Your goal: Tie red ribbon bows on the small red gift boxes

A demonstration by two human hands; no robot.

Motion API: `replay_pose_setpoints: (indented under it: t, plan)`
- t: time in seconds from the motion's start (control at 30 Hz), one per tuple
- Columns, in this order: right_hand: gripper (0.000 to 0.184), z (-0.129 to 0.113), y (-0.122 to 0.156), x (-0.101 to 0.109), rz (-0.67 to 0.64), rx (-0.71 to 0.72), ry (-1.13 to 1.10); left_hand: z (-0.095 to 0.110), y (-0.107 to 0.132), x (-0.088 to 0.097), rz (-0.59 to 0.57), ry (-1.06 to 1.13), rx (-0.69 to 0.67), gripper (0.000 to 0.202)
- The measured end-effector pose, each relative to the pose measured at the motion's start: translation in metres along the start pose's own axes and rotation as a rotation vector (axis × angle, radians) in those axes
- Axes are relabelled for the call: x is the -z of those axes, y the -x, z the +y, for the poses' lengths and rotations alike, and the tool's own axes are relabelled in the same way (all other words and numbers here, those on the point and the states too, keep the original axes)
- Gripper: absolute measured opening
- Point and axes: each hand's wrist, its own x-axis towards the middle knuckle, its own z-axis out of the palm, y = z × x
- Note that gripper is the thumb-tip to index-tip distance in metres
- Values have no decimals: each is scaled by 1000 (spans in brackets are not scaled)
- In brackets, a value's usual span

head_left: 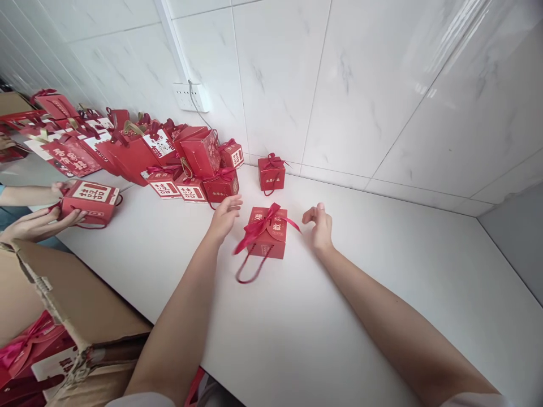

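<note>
A small red gift box (275, 249) with printed characters stands on the white table in front of me. A pink ribbon bow (259, 227) is tied on its top, and a dark red cord handle (250, 280) loops down onto the table. To the left of the box is my left hand (224, 217), fingers spread and holding nothing. My right hand (320, 226) is to the right, apart from the box, its fingers loosely curled with a gap and nothing visible in them.
Another red box with a bow (271, 176) stands near the tiled wall. Several red boxes and gift bags (127, 152) crowd the back left. At far left a co-worker's hands (38, 223) hold a red box (91, 200). An open cardboard carton (85, 299) abuts the table (360, 339).
</note>
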Motion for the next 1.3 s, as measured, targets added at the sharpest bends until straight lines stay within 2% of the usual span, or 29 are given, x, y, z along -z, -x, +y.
replay_pose_setpoints:
  t: [0.07,0.13,0.23,0.3,0.33,0.5,0.57,0.63,0.73,0.77,0.83,0.9,0.93,1.0,1.07,1.17,1.3]
  plan:
    - [55,1,0,-4,-30,-37,-36,4,1,6,75,-54,24,37]
    - [50,2,1,-9,-112,-85,-79,14,8,11,51,-92,70,36]
    - [50,3,3,-15,-203,-163,-136,36,25,16,-145,-129,159,44]
    - [51,6,2,-13,-191,-206,-166,47,35,18,-262,-178,194,49]
    - [51,8,1,-12,-172,-222,-179,51,38,18,-273,-211,190,51]
    - [50,14,-5,-6,-85,-258,-231,58,38,19,-54,-283,46,52]
    - [49,14,-6,-7,-77,-262,-240,64,41,15,-19,-294,-34,49]
    - [48,13,-5,-7,-76,-263,-243,76,51,6,-78,-322,-153,45]
    - [45,12,-5,-8,-76,-262,-246,94,76,-21,-241,-352,-290,45]
    - [44,12,-5,-7,-76,-262,-247,97,85,-32,-239,-363,-308,49]
    - [42,13,-5,-7,-75,-265,-250,98,97,-54,-150,-418,-324,61]
    - [40,15,-5,-6,-72,-271,-253,92,101,-73,-67,-550,-273,72]
    - [39,16,-5,-6,-72,-273,-256,88,99,-80,-71,-641,-212,77]
    - [37,17,-5,-5,-74,-279,-262,81,92,-88,-149,-796,-93,80]
    - [36,17,-5,-5,-78,-286,-269,83,82,-87,-229,-864,-40,76]
    - [33,17,-4,-4,-75,-302,-275,108,76,-76,-291,-862,-52,68]
    - [29,18,-4,-3,-63,-316,-277,179,88,-47,-391,-812,-70,56]
